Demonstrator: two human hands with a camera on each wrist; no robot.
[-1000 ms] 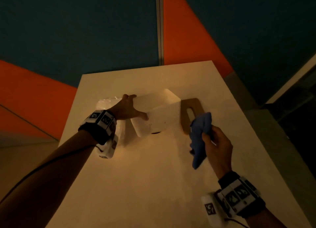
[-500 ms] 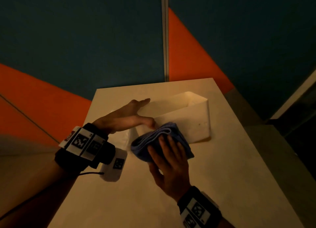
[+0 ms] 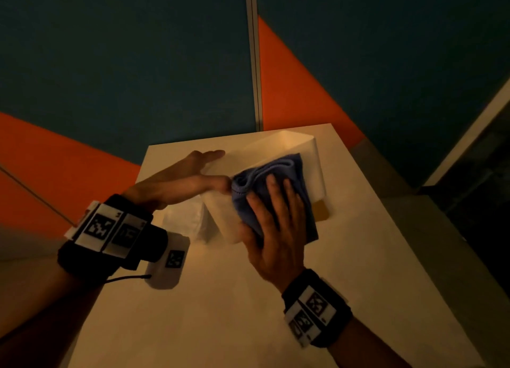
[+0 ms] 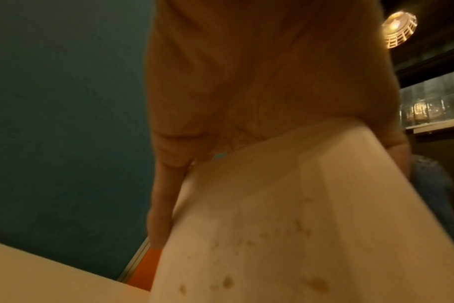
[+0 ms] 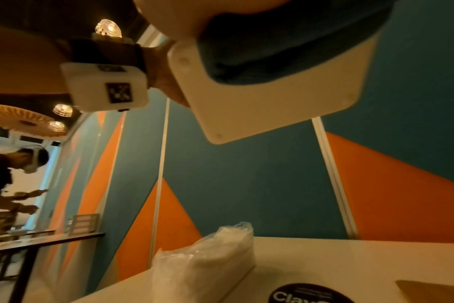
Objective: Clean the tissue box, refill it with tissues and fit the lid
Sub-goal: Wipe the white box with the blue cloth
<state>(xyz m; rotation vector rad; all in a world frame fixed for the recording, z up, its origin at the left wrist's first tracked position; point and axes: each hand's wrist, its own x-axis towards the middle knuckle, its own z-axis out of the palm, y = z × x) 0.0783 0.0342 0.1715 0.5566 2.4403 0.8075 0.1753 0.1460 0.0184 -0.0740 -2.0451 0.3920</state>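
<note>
My left hand holds the white tissue box tilted above the table, thumb on the near wall and straight fingers along the far side. Brown spots dot the tissue box wall in the left wrist view. A folded blue cloth lies on the box under my right hand, which presses it down with spread, straight fingers. From below, the blue cloth covers part of the box's underside. A clear-wrapped tissue pack lies on the table below my left hand. The wooden lid peeks out beneath the box.
The pale table is narrow, with its far edge just behind the box and drops on both sides. The teal and orange wall stands close behind. A round black sticker sits near the tissue pack and the lid.
My right hand brought the cloth from beside the lid onto the box and slid it rightward along the box. My left hand lifted and tilted the box.
</note>
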